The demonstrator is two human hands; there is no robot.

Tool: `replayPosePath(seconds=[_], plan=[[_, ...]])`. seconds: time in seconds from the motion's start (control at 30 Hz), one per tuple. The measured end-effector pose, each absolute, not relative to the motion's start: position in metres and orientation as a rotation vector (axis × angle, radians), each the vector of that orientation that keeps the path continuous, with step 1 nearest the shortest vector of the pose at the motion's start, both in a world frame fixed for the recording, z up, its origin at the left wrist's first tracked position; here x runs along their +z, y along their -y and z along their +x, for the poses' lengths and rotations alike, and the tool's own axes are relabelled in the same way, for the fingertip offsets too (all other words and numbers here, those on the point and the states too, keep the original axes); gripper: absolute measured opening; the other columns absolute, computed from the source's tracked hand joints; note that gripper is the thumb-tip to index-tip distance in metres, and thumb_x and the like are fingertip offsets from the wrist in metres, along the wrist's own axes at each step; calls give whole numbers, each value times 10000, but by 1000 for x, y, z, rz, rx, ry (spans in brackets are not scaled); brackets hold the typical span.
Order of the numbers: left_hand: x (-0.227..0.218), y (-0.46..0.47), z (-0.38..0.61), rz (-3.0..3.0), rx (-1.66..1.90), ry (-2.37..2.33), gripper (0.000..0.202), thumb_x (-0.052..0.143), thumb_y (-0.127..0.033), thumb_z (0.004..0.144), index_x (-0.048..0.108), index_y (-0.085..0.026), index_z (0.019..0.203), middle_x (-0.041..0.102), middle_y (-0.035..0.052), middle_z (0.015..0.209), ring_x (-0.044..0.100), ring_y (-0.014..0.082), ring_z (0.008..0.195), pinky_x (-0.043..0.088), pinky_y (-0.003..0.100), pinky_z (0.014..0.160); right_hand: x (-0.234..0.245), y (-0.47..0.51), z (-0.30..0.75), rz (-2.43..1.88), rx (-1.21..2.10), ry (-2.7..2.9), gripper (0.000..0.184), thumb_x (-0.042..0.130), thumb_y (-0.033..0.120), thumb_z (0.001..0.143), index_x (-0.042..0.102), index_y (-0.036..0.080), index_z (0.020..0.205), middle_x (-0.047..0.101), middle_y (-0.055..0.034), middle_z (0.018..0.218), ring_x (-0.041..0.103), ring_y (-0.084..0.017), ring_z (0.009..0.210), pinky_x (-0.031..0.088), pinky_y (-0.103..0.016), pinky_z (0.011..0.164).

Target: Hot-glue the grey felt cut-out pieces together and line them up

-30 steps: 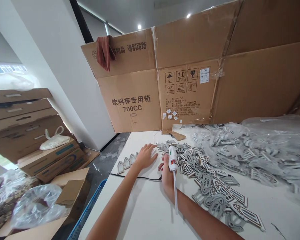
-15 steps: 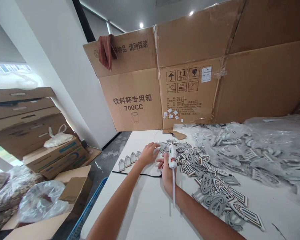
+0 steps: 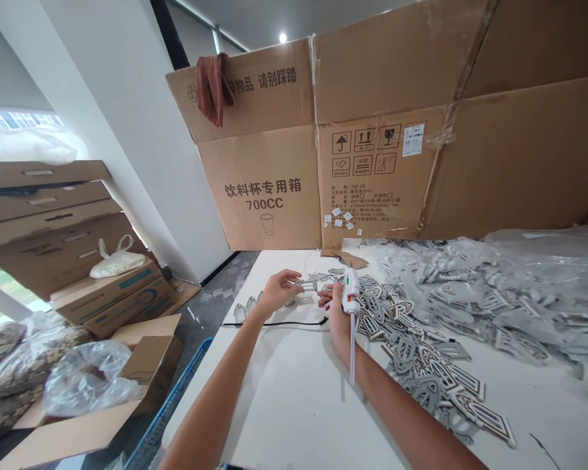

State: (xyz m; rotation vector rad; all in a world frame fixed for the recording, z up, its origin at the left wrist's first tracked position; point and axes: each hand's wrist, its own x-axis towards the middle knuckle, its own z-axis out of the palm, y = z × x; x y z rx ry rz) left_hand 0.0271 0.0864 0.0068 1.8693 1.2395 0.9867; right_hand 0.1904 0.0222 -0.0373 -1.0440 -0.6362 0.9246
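Observation:
In the head view my left hand point(image 3: 278, 292) pinches one end of a small grey-white arch-shaped piece point(image 3: 304, 285) just above the white table point(image 3: 284, 385). My right hand point(image 3: 340, 320) is wrapped round a white hot glue gun point(image 3: 351, 287), nozzle pointing away from me. A clear glue stick point(image 3: 352, 349) juts from the gun's rear. The right fingertips reach the other end of the arch piece; whether they grip it I cannot tell. Standing in a row left of my left hand are several similar arches point(image 3: 247, 307), partly hidden by that hand.
A loose pile of flat arch pieces point(image 3: 424, 356) spreads right of my right arm, with plastic bags of more point(image 3: 494, 287) behind. A black cord point(image 3: 289, 323) crosses the table. Cardboard point(image 3: 269, 163) walls the back; a blue crate point(image 3: 169, 405) and open carton point(image 3: 93, 434) sit left.
My left hand has lifted an arch piece from near the pile and moved slightly left. The right hand has shifted a little right with the glue gun, its fingers extended toward the piece.

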Motion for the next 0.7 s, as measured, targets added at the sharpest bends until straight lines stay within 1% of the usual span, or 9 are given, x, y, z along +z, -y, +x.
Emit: replayPosePath(seconds=[0.07,0.17,0.27,0.37,0.43,0.47,0.57,0.63,0.7], plan=[[13,-72,14,1767,1018,-1155,408,848,-391,782,741,-199,1125,775,84,1081,730,203,946,584,308,835,-40,-22,192,-1049,937,636,652,532,791,903,664,170,1045,764,-63,870,611,-148,652,442,-279,621],[13,-57,5,1715,984,-1082,363,877,-408,765,749,-195,1029,770,72,1032,722,194,931,581,319,868,-43,-16,189,-1017,1011,688,633,691,748,815,700,181,1096,773,-62,924,624,-160,675,469,-288,631],[10,-50,5,1699,969,-1067,360,882,-431,761,734,-186,980,761,65,987,717,188,896,577,327,866,-42,-9,185,-974,1065,819,588,788,675,766,745,193,1100,769,-68,1014,657,-190,754,520,-315,669],[15,-45,1,1735,914,-1058,390,864,-460,773,720,-191,1015,750,54,940,708,183,856,567,312,808,-40,-4,185,-937,1123,911,554,839,621,731,760,188,1068,761,-88,1046,692,-252,894,567,-349,706],[23,-42,-8,1849,809,-1093,404,842,-479,783,723,-207,1057,745,44,934,692,175,818,545,290,745,-39,-3,185,-935,1146,899,524,851,597,712,758,184,1021,758,-90,1008,696,-273,936,583,-366,732],[27,-41,-15,1930,724,-1135,394,839,-478,776,733,-215,1049,743,36,920,680,174,800,527,281,717,-38,-3,186,-939,1141,888,501,849,586,710,756,186,998,756,-87,994,695,-271,935,585,-369,743],[35,-38,-36,2114,380,-1303,296,864,-417,700,775,-234,914,740,13,843,662,184,772,471,264,664,-38,-2,185,-954,1086,873,437,826,557,733,757,195,968,750,-76,964,684,-247,890,579,-356,738],[36,-36,-44,2146,210,-1367,238,861,-354,660,793,-248,861,746,3,833,672,192,786,452,259,661,-38,-1,183,-957,1045,901,393,804,536,767,761,200,966,746,-72,940,678,-234,862,575,-346,724],[36,-35,-46,2168,147,-1390,211,845,-315,649,800,-259,847,755,-3,858,682,194,819,453,255,690,-39,0,180,-946,1006,961,347,775,514,811,765,201,961,743,-74,929,672,-223,838,573,-337,710]])
